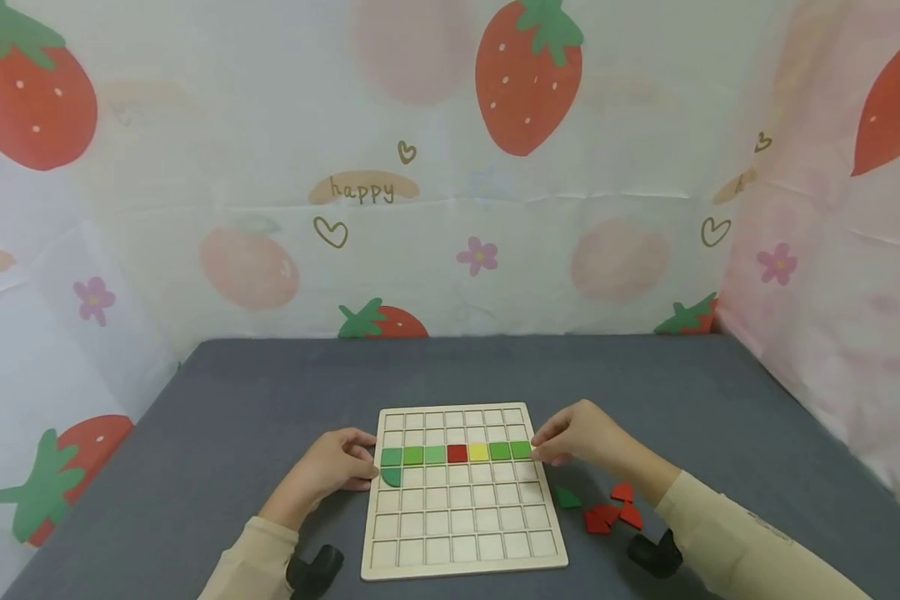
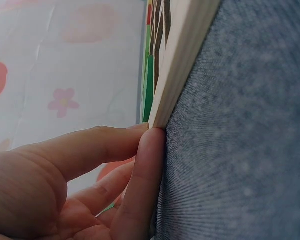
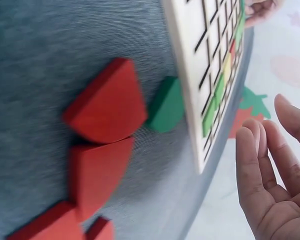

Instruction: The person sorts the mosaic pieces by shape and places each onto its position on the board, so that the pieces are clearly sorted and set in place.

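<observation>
A light wooden grid board (image 1: 429, 573) lies on the table between both hands. Its third row from the far side holds green squares, one red square (image 1: 457, 453) and one yellow square (image 1: 478, 452). Below that row's left end sits a green rounded piece (image 1: 391, 477). My left hand (image 1: 337, 462) holds the board's left edge between thumb and finger, the tips meeting at the rim in the left wrist view. At the right end of the tile row is my right hand (image 1: 581, 433). Its fingers (image 3: 248, 165) are bent, apart from the thumb, with nothing between them.
Just right of the board lies a loose green piece (image 1: 567, 497). Several red pieces (image 1: 597, 522) are clustered beyond it, near the right forearm. Dark grey cloth (image 1: 270, 383) covers the table, and a strawberry-print curtain (image 1: 270, 125) stands behind and at the sides.
</observation>
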The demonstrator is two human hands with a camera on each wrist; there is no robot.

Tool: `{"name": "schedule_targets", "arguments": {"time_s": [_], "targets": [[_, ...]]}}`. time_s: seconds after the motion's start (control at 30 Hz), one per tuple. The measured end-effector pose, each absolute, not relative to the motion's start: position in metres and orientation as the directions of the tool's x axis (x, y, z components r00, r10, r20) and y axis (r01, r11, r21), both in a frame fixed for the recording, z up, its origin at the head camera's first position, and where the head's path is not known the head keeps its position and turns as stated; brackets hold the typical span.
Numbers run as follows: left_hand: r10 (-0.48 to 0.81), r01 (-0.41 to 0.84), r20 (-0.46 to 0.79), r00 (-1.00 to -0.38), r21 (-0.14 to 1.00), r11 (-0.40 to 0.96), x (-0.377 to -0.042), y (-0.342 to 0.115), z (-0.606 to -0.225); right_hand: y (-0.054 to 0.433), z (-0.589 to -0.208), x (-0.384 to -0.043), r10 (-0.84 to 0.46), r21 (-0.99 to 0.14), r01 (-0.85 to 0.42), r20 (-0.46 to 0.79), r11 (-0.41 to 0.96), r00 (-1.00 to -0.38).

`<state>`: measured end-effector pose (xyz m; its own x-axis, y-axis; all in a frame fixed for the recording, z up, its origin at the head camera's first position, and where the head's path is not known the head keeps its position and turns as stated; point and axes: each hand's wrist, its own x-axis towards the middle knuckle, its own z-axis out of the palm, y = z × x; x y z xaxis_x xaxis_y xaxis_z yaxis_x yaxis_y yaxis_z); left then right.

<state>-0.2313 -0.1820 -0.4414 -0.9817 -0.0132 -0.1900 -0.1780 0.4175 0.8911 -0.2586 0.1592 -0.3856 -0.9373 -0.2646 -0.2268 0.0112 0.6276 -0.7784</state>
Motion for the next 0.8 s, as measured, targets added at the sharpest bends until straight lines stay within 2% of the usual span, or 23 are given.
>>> {"name": "schedule_targets", "arguments": {"time_s": [0.53,0.8], "targets": [[-0.023,-0.169,-0.176,-0.984,0.893,0.418,-0.228,-0.181,-0.438,0.186,-0.405,-0.252,-0.254,-0.750,0.059,-0.295,0.659,-0.921],[-0.025,-0.178,-0.185,-0.983,0.893,0.413,-0.229,-0.181,-0.439,0.195,-0.410,-0.250,-0.307,-0.754,0.045,-0.320,0.655,-0.896]]}}
